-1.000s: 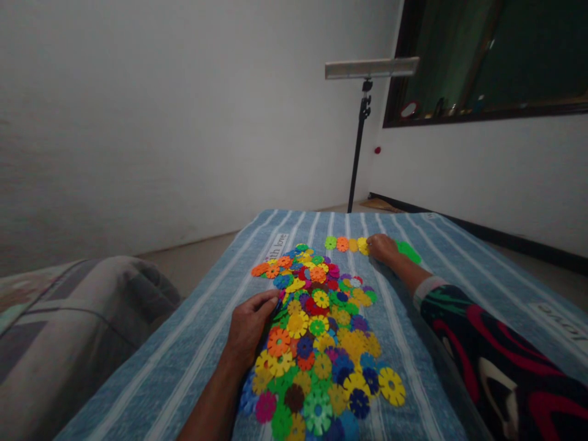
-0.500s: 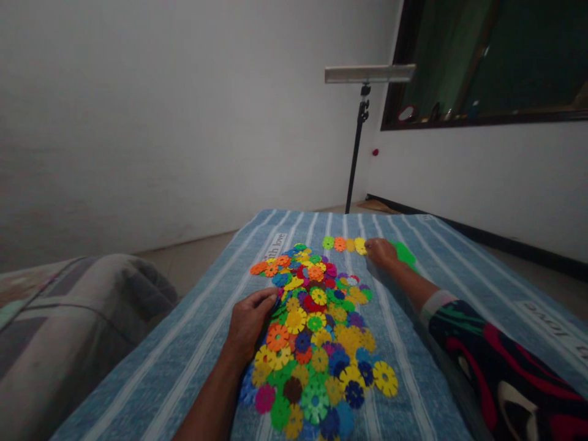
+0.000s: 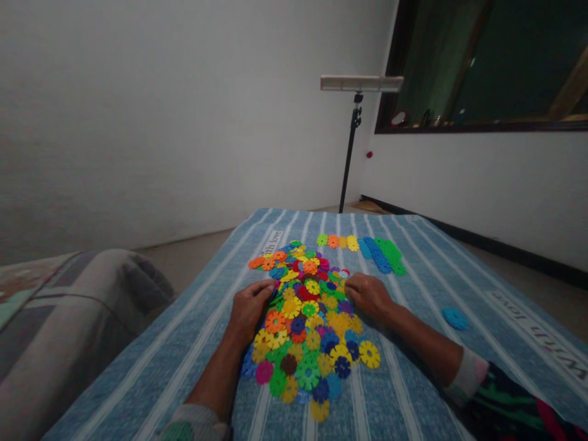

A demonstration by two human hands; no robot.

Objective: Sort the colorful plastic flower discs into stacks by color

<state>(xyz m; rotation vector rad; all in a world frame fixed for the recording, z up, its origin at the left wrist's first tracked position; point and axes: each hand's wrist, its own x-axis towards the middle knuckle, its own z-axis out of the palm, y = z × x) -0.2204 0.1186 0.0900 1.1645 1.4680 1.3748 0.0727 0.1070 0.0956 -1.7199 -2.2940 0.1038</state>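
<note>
A pile of flower-shaped plastic discs in many colours spreads over the striped blue cloth. At the pile's left edge rests my left hand, its thumb and fingertips pressed together against the discs. My right hand is curled at the opposite edge, fingertips touching the discs there. What either hand pinches, if anything, is hidden. Beyond the pile, discs lie in sorted groups: an orange group, a yellow group, a blue row and a green row.
Apart from the rest, light blue discs lie right of my right forearm. A lamp on a black stand rises behind the table. Grey fabric covers something at the left. A dark window is at upper right.
My right hand has come back from the sorted groups to the pile's right edge, uncovering the blue row and the light blue discs. My left hand stays at the pile's left edge.
</note>
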